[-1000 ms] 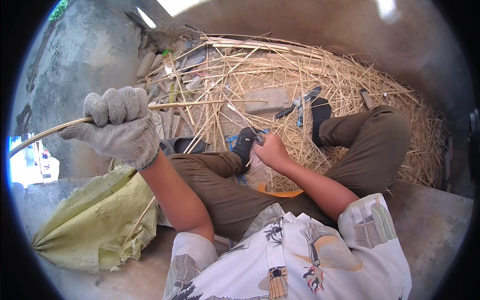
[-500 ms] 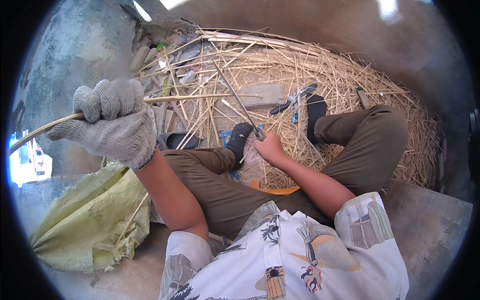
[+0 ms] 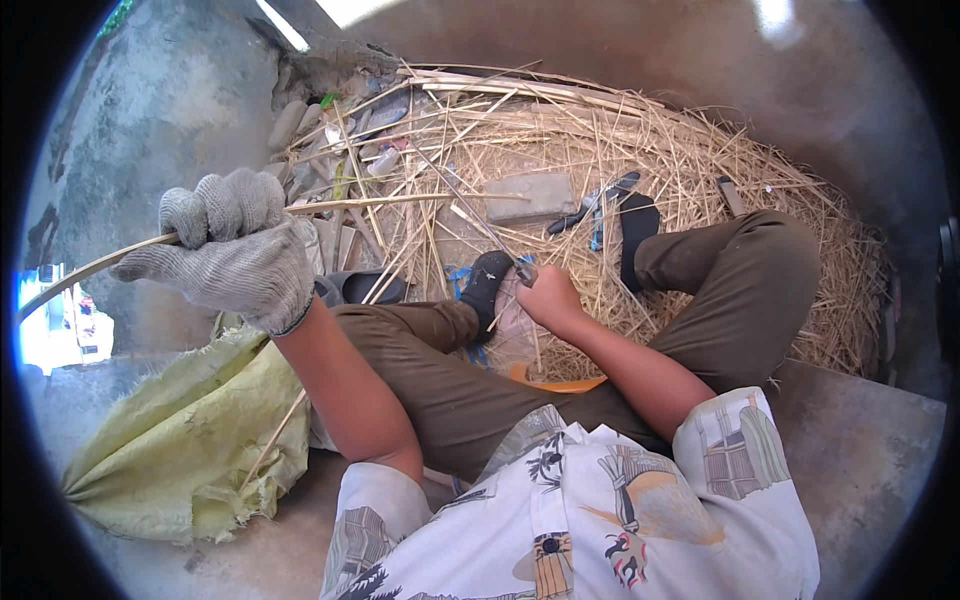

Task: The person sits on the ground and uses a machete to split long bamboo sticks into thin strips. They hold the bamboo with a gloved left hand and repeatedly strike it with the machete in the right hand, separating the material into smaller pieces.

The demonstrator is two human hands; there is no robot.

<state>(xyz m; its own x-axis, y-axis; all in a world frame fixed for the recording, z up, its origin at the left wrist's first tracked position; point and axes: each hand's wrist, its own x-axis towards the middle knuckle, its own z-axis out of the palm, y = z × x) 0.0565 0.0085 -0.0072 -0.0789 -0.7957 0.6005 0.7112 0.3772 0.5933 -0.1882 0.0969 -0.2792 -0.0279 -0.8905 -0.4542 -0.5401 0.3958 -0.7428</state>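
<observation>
Grey-gloved left hand (image 3: 225,240) grips pale strip (image 3: 400,199)

Fingers curl closed around the strip, whose tip overlaps the brick (image 3: 535,199) in view. The bare right hand (image 3: 550,299) is closed around a bladed tool's (image 3: 492,235) lower end; whether it touches the strip, I cannot tell.

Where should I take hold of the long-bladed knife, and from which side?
Probably by its handle, coming from the near side, where the right hand grips it. The thin blade points forward and to the left, so fingers closed around the near end should be clear of it.
</observation>
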